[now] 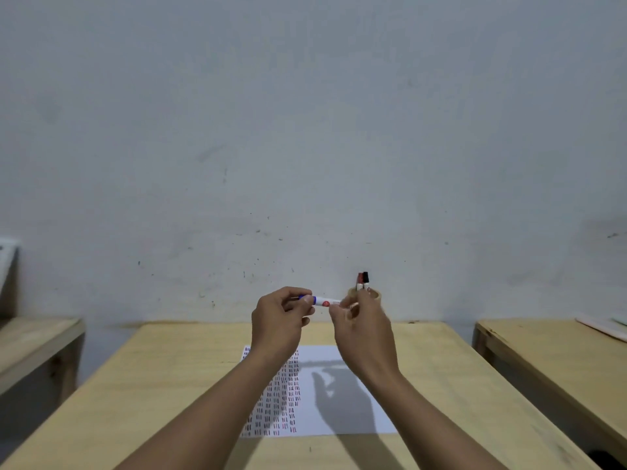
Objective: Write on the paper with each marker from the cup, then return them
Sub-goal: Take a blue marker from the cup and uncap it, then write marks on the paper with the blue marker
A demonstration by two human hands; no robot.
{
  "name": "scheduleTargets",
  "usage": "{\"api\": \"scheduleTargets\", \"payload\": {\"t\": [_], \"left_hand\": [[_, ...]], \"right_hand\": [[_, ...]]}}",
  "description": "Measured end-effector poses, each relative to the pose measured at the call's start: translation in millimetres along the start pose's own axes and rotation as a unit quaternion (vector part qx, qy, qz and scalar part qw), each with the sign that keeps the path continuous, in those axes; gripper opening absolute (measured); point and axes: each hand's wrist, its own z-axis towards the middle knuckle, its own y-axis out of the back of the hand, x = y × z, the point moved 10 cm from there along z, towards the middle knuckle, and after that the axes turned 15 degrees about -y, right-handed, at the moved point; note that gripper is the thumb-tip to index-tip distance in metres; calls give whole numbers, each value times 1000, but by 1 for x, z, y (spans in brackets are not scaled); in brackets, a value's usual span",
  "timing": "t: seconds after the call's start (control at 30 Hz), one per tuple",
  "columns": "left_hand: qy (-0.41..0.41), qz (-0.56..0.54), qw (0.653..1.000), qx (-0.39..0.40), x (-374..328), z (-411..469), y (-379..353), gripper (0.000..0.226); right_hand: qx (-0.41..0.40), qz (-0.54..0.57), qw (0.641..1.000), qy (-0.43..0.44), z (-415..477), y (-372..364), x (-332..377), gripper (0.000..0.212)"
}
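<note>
Marker in hand: we saw one blue marker (323, 301), light and stiff, held level above the bench (169, 385).
Grip: left hand (281, 317) pinched the cap end, right hand (359, 325) the barrel.
Hold: we judged the smooth barrel best.
Cup (373, 295): at 1 o'clock, two markers (363, 281).
Paper (339, 395): one sheet.

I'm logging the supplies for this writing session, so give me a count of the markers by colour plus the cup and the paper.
Blue marker, held between both hands: 1
Red marker, in the cup: 1
Black marker, in the cup: 1
Cup: 1
Paper: 1
Total: 5
</note>
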Motion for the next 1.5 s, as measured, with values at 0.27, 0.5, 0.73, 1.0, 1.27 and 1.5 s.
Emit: {"api": "scheduleTargets", "payload": {"t": [0.27, 0.5, 0.73, 1.0, 1.27, 1.5], "left_hand": [[9, 25, 998, 64, 6, -10, 1, 10], [21, 72, 996, 44, 12, -11, 26, 18], [29, 196, 980, 6, 31, -12, 70, 6], [77, 300, 950, -50, 77, -21, 126, 13], [74, 443, 893, 27, 107, -19, 127, 25], [61, 463, 883, 47, 94, -30, 128, 39]], "right_hand": [[265, 497, 729, -388, -25, -76, -41, 20], [241, 486, 776, -321, -20, -83, -37, 16], [226, 393, 847, -277, -18, -88, -43, 14], [233, 336, 868, -282, -22, -105, -61, 10], [239, 302, 882, -272, -21, -117, -65, 11], [222, 249, 915, -229, -16, -102, -64, 12]]}}
